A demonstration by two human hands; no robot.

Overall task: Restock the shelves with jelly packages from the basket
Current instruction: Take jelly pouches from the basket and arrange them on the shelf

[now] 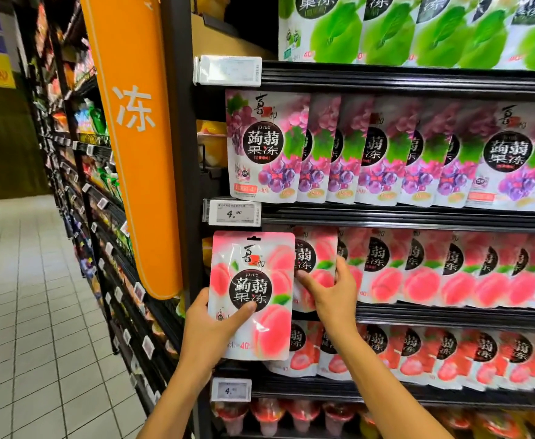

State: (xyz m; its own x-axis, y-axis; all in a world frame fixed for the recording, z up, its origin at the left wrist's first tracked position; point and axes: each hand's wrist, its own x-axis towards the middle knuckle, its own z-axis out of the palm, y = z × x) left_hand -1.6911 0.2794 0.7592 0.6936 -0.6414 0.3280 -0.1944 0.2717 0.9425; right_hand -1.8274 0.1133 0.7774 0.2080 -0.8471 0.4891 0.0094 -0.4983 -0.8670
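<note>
My left hand [210,331] holds a pink peach jelly package [253,280] upright in front of the left end of the peach shelf row. My right hand [332,293] grips the front peach package hanging in that row [318,248], thumb on its face and fingers around its right edge. More peach packages [418,267] fill the row to the right. The basket is out of view.
Purple grape jelly packages [266,144] hang on the shelf above, green ones [386,30] higher up, strawberry ones [434,353] below. Price tags [232,212] sit on the shelf rails. An orange sign [133,122] juts out at left; a tiled aisle [22,296] runs beyond it.
</note>
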